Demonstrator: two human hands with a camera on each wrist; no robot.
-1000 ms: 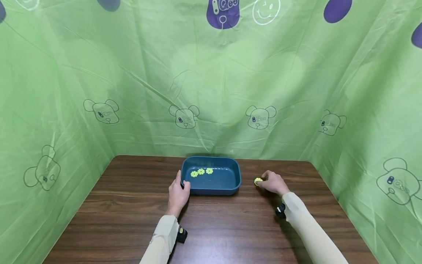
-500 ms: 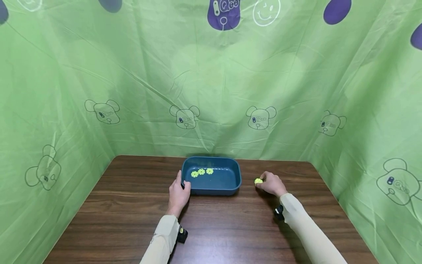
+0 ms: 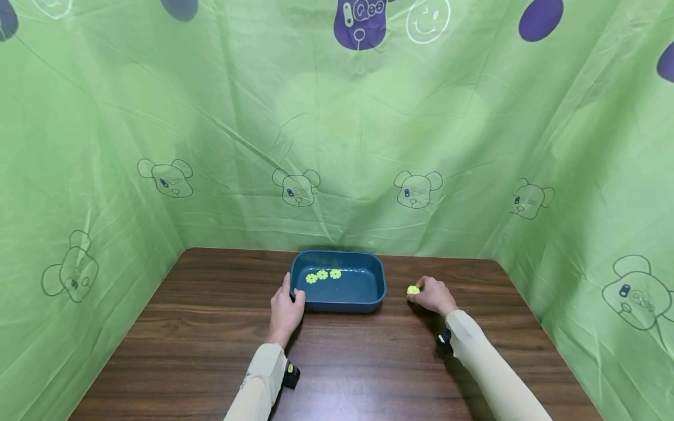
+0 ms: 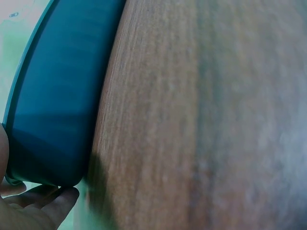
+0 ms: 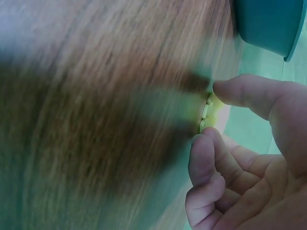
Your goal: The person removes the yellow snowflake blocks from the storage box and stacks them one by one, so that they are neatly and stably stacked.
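A dark blue rectangular tray [image 3: 353, 306] stands at the back of the table. At its front left corner my left hand [image 3: 285, 310] grips it, thumb at the rim and fingers along the outer side, as the left wrist view also shows. Three yellow flower-shaped pieces [image 3: 322, 274] lie on the tray's floor, toward the left. To the right of the tray, my right hand [image 3: 433, 294] pinches another yellow flower-shaped piece [image 3: 413, 290] between thumb and fingertips. Seen from the right wrist, this piece [image 5: 206, 111] is edge-on, close over the tabletop.
The dark wood table [image 3: 358, 362] reaches back to a green printed curtain [image 3: 347, 222], which also hangs on both sides. Each wrist wears a small black device, such as the left one [image 3: 291, 375].
My right forearm has shifted slightly to the left, and the pinched flower-shaped piece has turned a little, its face now more toward the head camera. My left hand stays on the tray.
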